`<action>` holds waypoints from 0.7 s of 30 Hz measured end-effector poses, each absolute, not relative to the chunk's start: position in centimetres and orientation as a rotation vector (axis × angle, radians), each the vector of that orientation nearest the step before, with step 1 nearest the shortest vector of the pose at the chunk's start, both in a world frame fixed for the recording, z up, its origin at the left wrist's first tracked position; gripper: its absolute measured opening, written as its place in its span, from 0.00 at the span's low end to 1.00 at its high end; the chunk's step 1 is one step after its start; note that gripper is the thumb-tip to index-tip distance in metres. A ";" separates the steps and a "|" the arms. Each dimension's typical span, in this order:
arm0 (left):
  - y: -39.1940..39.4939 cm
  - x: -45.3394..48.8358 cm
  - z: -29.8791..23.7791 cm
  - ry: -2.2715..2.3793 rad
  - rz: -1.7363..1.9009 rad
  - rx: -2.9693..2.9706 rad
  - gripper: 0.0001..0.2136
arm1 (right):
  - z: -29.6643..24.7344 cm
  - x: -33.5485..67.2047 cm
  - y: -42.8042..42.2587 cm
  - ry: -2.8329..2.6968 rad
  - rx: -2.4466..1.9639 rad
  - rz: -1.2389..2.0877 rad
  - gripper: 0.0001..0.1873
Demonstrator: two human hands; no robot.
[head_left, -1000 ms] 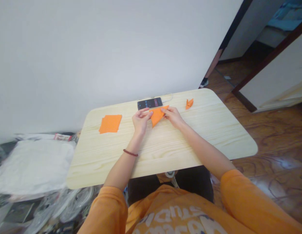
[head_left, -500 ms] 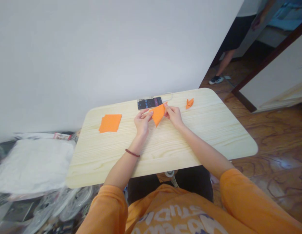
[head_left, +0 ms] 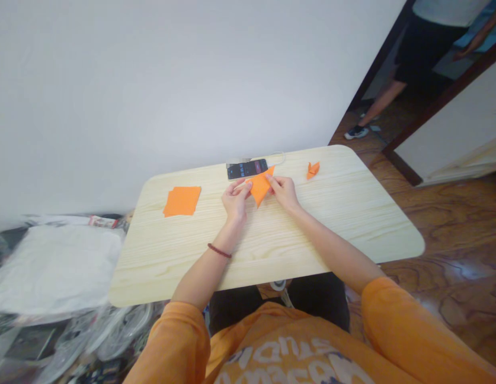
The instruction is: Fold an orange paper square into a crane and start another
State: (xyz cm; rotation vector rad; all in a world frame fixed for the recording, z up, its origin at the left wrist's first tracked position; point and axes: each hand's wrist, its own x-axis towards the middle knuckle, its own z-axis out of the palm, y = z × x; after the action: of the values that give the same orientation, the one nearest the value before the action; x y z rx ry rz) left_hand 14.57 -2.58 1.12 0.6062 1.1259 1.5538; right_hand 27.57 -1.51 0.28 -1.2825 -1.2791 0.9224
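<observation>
Between my hands, over the middle of the table, is a folded piece of orange origami paper (head_left: 260,189) with pointed corners. My left hand (head_left: 236,199) pinches its left edge between thumb and fingers. My right hand (head_left: 283,192) grips its right side, below the upper right point. Just behind the paper lies a phone (head_left: 247,168) with a timer on its screen. A stack of square orange paper (head_left: 182,201) rests to the left of my hands. Over to the right sits a small folded orange paper figure (head_left: 312,170).
The pale wooden table (head_left: 168,266) stands against a white wall (head_left: 192,80). A white cable (head_left: 280,154) runs from the phone. Bags and a white bundle (head_left: 60,266) lie on the left. Beyond the doorway at right, a person (head_left: 416,58) stands on the wood floor.
My right hand has slid slightly down from the paper's upper right point, leaving that tip exposed. The left hand keeps its pinch. The person in the doorway shows more in view.
</observation>
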 end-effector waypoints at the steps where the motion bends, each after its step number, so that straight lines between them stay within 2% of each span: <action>1: -2.6 14.5 1.1 1.131 1.563 0.603 0.19 | 0.3 27.4 -1.6 -1.274 -1.253 0.966 0.29; 4: -2.5 14.5 0.9 1.130 1.591 0.597 0.20 | 0.3 27.0 -1.8 -1.289 -1.186 1.065 0.27; 11: -2.5 14.5 0.9 1.087 1.624 0.565 0.19 | 0.7 27.0 -2.0 -1.296 -1.296 0.980 0.29; 18: -2.4 14.5 1.0 1.104 1.667 0.535 0.18 | 0.7 26.4 -2.3 -1.152 -1.147 1.401 0.27; 21: -2.4 14.4 1.0 1.092 1.686 0.527 0.19 | 0.6 26.4 -2.3 -1.184 -1.165 1.434 0.28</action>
State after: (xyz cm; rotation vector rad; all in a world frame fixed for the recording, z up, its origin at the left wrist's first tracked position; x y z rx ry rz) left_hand 14.43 -2.37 1.05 0.5268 1.0923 1.6858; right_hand 26.36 -2.32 0.65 -1.1655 -1.1837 1.4336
